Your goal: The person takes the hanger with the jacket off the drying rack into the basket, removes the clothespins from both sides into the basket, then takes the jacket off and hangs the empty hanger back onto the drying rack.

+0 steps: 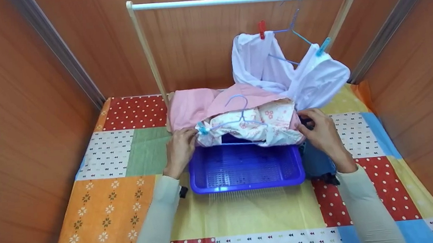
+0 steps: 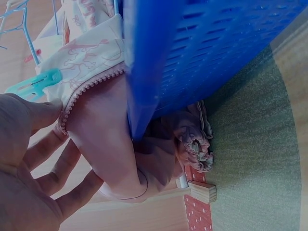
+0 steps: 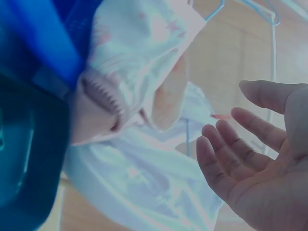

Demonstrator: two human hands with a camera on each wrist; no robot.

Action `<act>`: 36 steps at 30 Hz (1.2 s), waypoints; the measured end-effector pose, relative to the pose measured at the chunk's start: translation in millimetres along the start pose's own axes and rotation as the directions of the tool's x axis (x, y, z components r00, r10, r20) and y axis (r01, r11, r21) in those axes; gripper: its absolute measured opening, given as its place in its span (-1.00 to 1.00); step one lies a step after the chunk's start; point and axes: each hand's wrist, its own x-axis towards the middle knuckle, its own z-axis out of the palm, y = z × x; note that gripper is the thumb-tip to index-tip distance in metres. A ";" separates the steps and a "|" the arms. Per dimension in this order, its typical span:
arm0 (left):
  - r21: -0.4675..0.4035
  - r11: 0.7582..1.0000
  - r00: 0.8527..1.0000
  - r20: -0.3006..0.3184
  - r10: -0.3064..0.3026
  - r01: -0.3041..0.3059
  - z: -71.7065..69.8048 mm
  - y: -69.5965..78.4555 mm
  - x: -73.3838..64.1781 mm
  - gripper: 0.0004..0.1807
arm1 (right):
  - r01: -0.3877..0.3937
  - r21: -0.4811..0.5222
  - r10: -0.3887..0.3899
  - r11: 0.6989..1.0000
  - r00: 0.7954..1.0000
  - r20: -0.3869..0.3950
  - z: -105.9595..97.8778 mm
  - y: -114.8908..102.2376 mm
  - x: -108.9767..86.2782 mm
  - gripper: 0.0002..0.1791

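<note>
The pink garment (image 1: 193, 104) lies between left grip (image 1: 180, 148) and right grip (image 1: 322, 131), over the far edge of the blue basket (image 1: 248, 186), under a hanger (image 1: 242, 118). Left pinches its edge beside a turquoise peg (image 1: 202, 128); right holds nothing, fingers loosely bent. Pegging seems in hand; the right-grip corner likely needs a peg next. Below the right grip, a teal container (image 1: 316, 162) crowds it; beyond, a white garment (image 1: 260, 55) fills part of the rack (image 1: 209, 2).

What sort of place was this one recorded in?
Likely a small indoor nook set up for hanging laundry: a rack with a white garment clipped to a hanger, a blue basket, and wood-look walls close around.
</note>
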 end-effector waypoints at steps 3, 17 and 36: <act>0.005 1.000 1.000 0.001 -0.002 0.002 0.1 0.2 -0.4 -0.85 | 0.039 0.022 -0.039 0.999 0.999 -0.008 1.4 -9.0 1.0 -0.64; 0.011 1.000 1.000 -0.012 0.001 -0.001 -2.1 -0.8 -0.2 -0.86 | 0.225 0.073 -0.226 0.972 0.974 0.014 16.0 -54.5 13.1 -0.69; 0.003 1.000 1.000 -0.009 -0.003 0.003 0.5 0.5 -1.3 -0.86 | 0.355 0.162 -0.377 0.921 0.917 0.133 68.8 -102.5 19.4 -0.72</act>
